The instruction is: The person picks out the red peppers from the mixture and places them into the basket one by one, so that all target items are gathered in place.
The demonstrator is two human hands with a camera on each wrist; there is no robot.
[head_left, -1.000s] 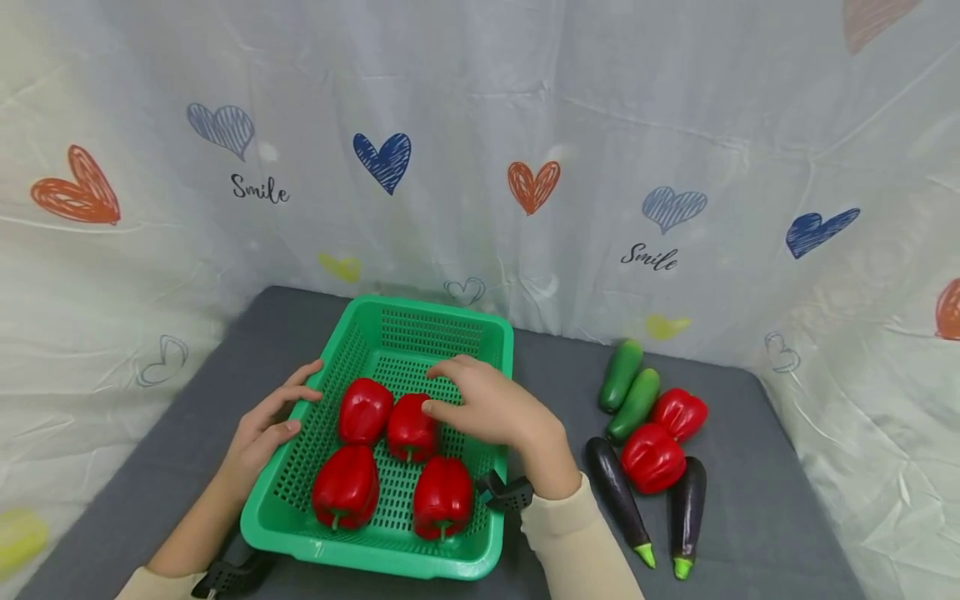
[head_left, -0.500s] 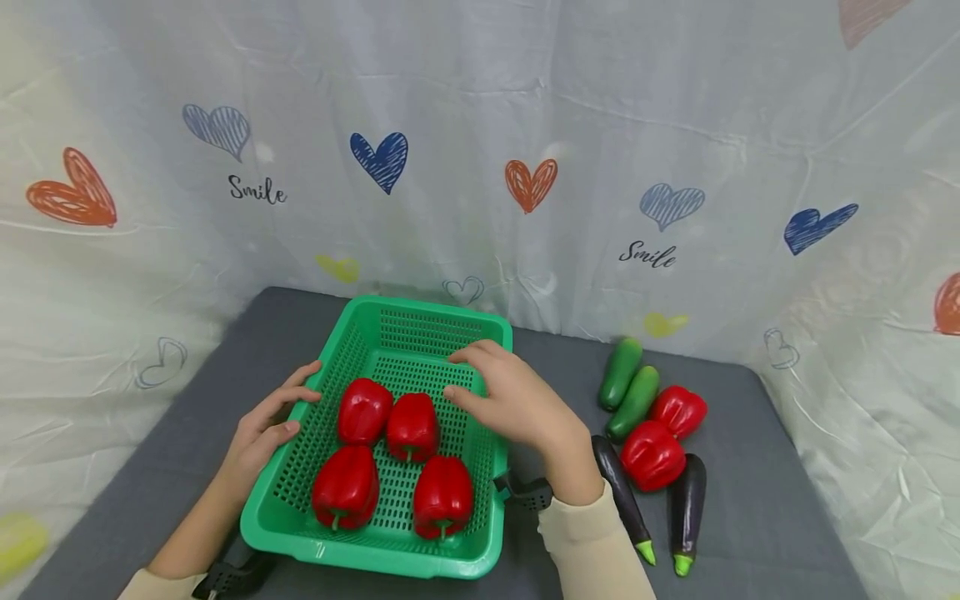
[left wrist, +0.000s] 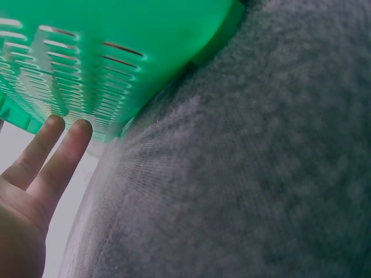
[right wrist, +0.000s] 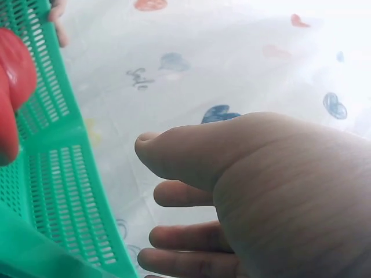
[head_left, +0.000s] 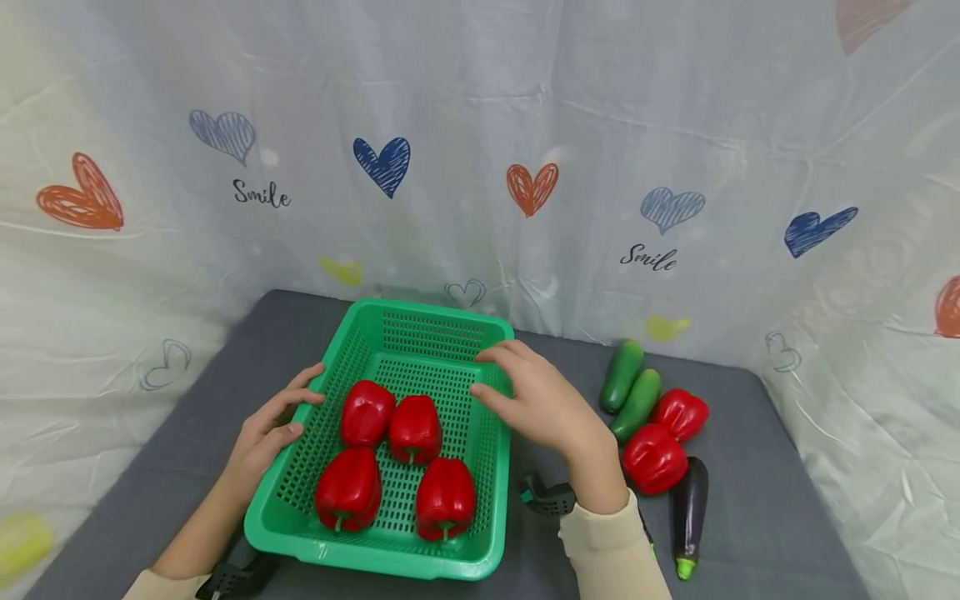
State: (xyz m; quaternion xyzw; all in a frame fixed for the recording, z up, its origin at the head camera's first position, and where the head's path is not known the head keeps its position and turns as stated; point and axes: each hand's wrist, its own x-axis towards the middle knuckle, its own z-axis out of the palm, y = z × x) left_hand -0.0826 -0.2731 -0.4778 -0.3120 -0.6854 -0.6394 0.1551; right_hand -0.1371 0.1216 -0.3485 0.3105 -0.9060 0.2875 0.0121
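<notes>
Four red peppers (head_left: 416, 429) in basket (head_left: 431, 379)

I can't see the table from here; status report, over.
Left hand at left side of green basket. Right hand holding nothing, by its right side. Four red peppers inside. Right sleeve partly hides one eggplant.

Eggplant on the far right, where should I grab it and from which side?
I'd probably pinch the eggplant across its narrow dark middle, coming from above and the right with the right hand. It lies lengthwise with its green tip toward you, its right side is open, and a red pepper crowds its upper left.
</notes>
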